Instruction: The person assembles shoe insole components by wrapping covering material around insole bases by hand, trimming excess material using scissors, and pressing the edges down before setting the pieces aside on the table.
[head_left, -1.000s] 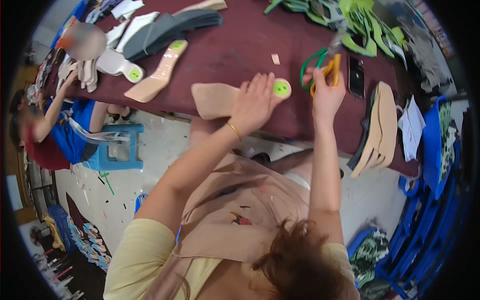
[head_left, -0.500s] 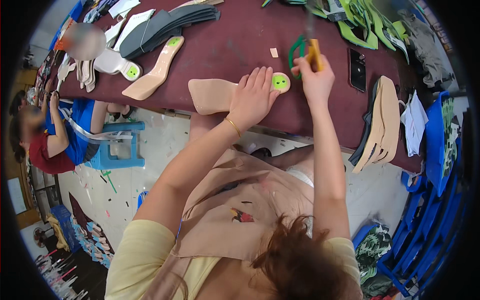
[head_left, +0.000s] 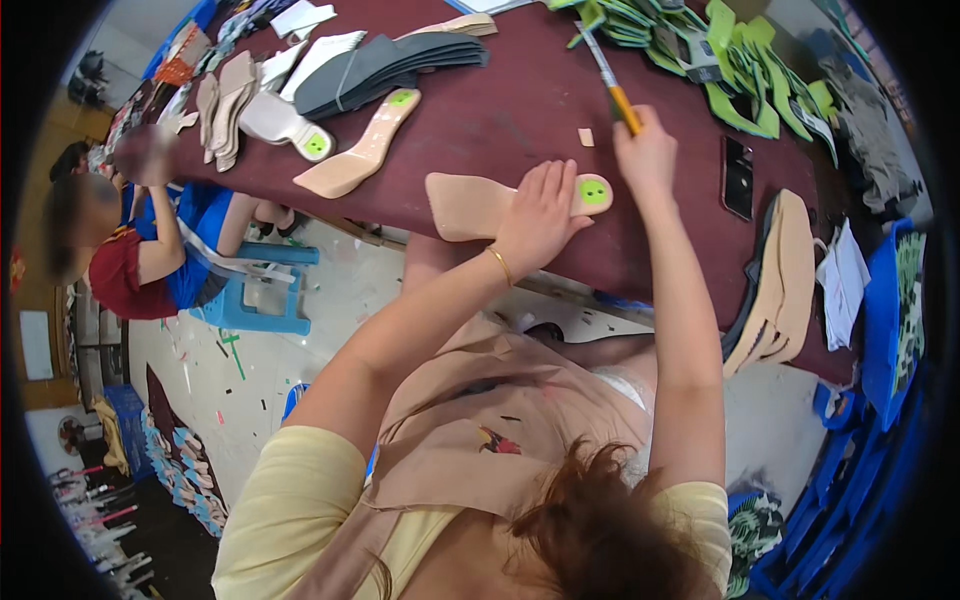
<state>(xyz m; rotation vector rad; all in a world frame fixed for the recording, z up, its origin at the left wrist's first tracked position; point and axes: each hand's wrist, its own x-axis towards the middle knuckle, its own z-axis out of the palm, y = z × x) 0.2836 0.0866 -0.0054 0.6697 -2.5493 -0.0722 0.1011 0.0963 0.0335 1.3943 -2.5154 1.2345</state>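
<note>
The person's left hand (head_left: pixel 540 215) lies flat, fingers together, across the narrow middle of a beige, shoe-shaped insole (head_left: pixel 465 208) with a bright green heel patch, which rests by the near edge of the dark maroon surface (head_left: pixel 480 115). The right hand (head_left: pixel 645 155) is closed around a slim tool with an orange-yellow handle (head_left: pixel 624 107), its pale end pointing toward the far edge, while a small beige rectangular scrap (head_left: pixel 586 137) lies between the hands and a black rectangular phone (head_left: pixel 737 178) sits toward the right edge.
</note>
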